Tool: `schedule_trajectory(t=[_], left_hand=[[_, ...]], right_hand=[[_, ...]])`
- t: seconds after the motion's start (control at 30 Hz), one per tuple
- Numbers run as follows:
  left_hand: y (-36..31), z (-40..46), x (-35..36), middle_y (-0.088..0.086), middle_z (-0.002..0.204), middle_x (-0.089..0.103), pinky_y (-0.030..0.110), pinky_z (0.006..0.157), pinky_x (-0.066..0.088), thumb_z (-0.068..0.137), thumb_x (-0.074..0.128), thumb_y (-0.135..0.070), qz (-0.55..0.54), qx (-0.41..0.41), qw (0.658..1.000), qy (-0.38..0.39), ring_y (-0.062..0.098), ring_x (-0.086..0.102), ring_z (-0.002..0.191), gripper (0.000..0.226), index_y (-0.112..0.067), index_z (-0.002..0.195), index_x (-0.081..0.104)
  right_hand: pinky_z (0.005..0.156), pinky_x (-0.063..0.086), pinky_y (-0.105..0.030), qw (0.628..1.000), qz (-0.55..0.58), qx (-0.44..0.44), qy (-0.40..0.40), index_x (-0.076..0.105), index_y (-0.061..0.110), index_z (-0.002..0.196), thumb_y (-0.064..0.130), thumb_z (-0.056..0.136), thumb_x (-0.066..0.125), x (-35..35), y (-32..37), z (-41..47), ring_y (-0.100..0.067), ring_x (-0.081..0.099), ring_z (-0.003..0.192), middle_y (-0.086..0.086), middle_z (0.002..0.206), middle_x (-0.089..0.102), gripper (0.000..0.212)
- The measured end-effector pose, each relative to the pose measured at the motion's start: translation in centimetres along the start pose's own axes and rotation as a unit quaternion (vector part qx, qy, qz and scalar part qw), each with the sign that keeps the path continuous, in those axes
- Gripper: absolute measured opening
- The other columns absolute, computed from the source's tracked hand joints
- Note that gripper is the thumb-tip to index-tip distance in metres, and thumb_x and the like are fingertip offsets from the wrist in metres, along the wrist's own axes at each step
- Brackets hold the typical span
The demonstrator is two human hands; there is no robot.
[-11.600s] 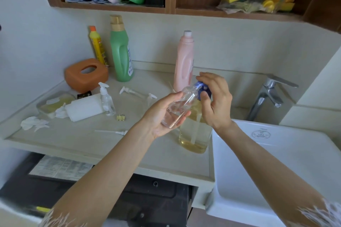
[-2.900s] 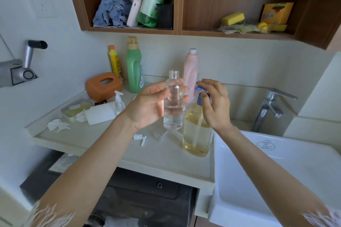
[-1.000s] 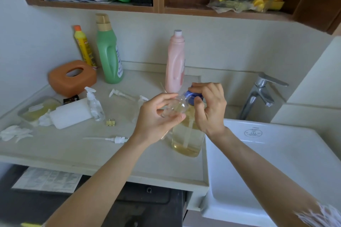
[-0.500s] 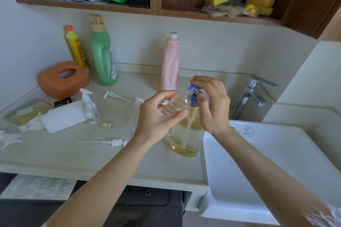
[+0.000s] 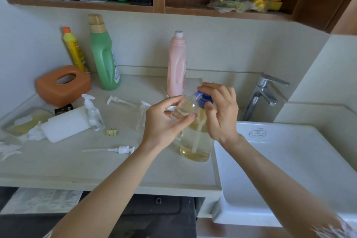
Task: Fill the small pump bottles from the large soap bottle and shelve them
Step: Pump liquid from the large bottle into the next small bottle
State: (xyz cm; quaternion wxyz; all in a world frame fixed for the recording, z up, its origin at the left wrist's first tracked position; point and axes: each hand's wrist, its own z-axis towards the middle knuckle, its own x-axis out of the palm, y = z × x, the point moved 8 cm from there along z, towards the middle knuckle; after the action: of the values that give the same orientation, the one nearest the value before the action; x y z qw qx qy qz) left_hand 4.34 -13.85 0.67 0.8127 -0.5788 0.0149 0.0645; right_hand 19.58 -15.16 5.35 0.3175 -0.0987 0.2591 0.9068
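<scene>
1. Clear plastic, tipped on its side: the small bottle (image 5: 186, 107) is held in the air with its open mouth right at the blue pump head (image 5: 202, 98) of the large soap bottle (image 5: 196, 141).
2. The left hand (image 5: 166, 121) holds the small bottle, thumb on the near side and fingers curled around the far side.
3. The right hand (image 5: 220, 110) sits over the blue pump head, fingers curved across the top and thumb against its front; it grips the pump.
4. The large soap bottle stands upright on the counter (image 5: 108, 172) near the right edge, just beside the white sink (image 5: 289, 160), and holds pale yellow liquid in its lower part.
5. Another small pump bottle (image 5: 92, 112), with its pump fitted, stands further left on the counter, touching a white block (image 5: 65, 126) that lies flat.
6. A third small clear bottle (image 5: 141, 116) stands between that one and the left hand.
7. Two loose white pumps lie on the counter: one (image 5: 116, 149) near the front, one (image 5: 120, 100) further back.
8. A small binder clip (image 5: 112, 131) lies near the white block.
9. At the back wall stand a green bottle (image 5: 104, 58), a yellow bottle (image 5: 74, 50) and a pink bottle (image 5: 176, 65); an orange tissue box (image 5: 61, 85) sits to the left.
10. The wooden shelf (image 5: 158, 6) above holds cloth, bottles and sponges.
</scene>
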Motion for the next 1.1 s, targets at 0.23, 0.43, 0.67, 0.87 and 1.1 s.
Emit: schedule_trajectory(t=[0.23,0.43,0.67,0.87,1.1], left_hand=[[-1.2,0.5,0.1,0.005,0.113,0.071,0.033,0.081,0.058,0.071,0.084,-0.008,0.000,0.023,1.000,-0.002,0.024,0.069,0.080,0.053,-0.010,0.120,0.066],[-1.2,0.2,0.1,0.001,0.107,0.072,0.019,0.075,0.053,0.069,0.084,-0.003,0.007,0.038,0.999,-0.014,0.013,0.070,0.086,0.052,-0.011,0.117,0.067],[0.1,0.0,0.0,0.000,0.105,0.073,0.023,0.075,0.054,0.068,0.085,-0.004,0.017,0.026,0.999,-0.029,0.020,0.072,0.081,0.053,-0.006,0.117,0.068],[-0.1,-0.1,0.0,0.002,0.103,0.074,0.026,0.076,0.057,0.067,0.087,-0.010,0.023,0.029,0.999,-0.027,0.032,0.070,0.084,0.055,-0.006,0.118,0.067],[-1.0,0.2,-0.4,0.003,0.106,0.072,0.024,0.075,0.056,0.069,0.085,-0.008,0.015,0.043,0.998,-0.032,0.032,0.068,0.085,0.052,-0.008,0.117,0.067]], right_hand=[[0.093,0.039,-0.022,0.999,0.025,-0.017,0.011,0.071,0.004,0.101,0.023,0.095,0.032,-1.3,-0.1,1.6,-0.025,0.060,0.103,-0.005,0.109,0.068,0.044],[0.097,0.040,-0.028,0.997,0.067,-0.033,-0.035,0.070,0.000,0.099,0.019,0.092,0.037,-0.9,-0.5,0.8,-0.024,0.058,0.107,-0.005,0.107,0.065,0.039],[0.083,0.038,-0.013,0.998,0.037,-0.025,-0.054,0.075,0.004,0.082,0.012,0.083,0.041,-0.2,-1.2,0.8,-0.031,0.059,0.082,-0.007,0.089,0.071,0.035],[0.083,0.033,-0.011,0.999,0.038,-0.026,-0.027,0.075,0.004,0.086,0.013,0.083,0.041,-0.2,-1.0,0.9,-0.030,0.052,0.082,-0.009,0.090,0.069,0.036],[0.084,0.037,-0.018,0.998,0.043,-0.038,-0.003,0.073,0.004,0.091,0.020,0.090,0.040,-1.0,-0.8,3.1,-0.026,0.057,0.085,-0.006,0.093,0.069,0.036]])
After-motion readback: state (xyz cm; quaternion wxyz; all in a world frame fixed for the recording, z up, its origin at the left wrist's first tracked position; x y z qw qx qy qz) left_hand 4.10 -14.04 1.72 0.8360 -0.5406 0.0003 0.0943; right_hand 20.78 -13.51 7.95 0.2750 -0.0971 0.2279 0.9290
